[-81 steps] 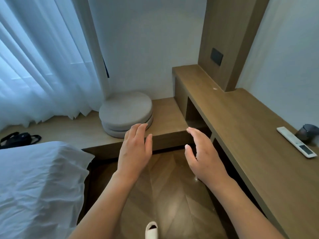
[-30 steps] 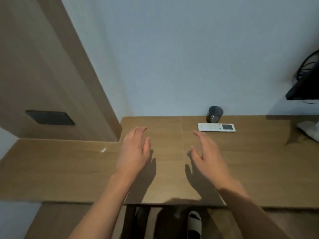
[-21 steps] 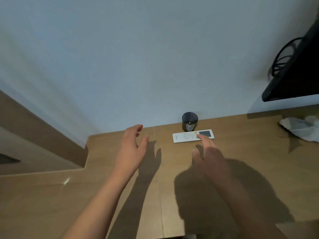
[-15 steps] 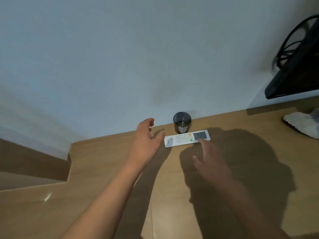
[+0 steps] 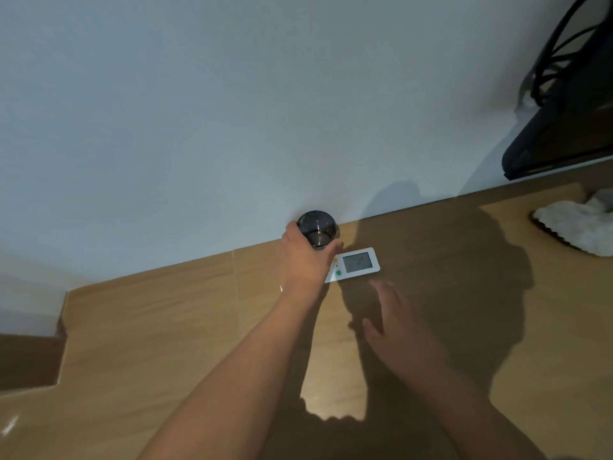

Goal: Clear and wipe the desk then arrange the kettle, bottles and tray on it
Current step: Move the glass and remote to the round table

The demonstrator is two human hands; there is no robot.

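A wooden desk (image 5: 447, 327) is seen from above, set against a pale wall (image 5: 232, 111). At the back edge of the desk, touching or just beside the wall, a dark smoked glass (image 5: 316, 228) stands upright, and it is gripped by the left hand (image 5: 305, 260), whose thumb and fingers are curled round its lower part from both sides, so that only the rim and the inside of the glass are shown. Just in front of the glass a white remote control (image 5: 356, 264) is laid flat on the desk, screen up; its left end is covered by the left hand. The right hand (image 5: 394, 323) is held above the desk near the remote, a little in front of it and apart from it, with the fingers straight, slightly spread and holding nothing. The hand is blurred and lies in a broad shadow cast across the wood. At the far right of the desk a crumpled white cloth (image 5: 577, 227) is laid near the wall, well apart from both hands. Above it a dark screen (image 5: 564, 134) with black cables (image 5: 557, 44) is mounted on the wall. A kettle, bottles and a tray cannot be made out here
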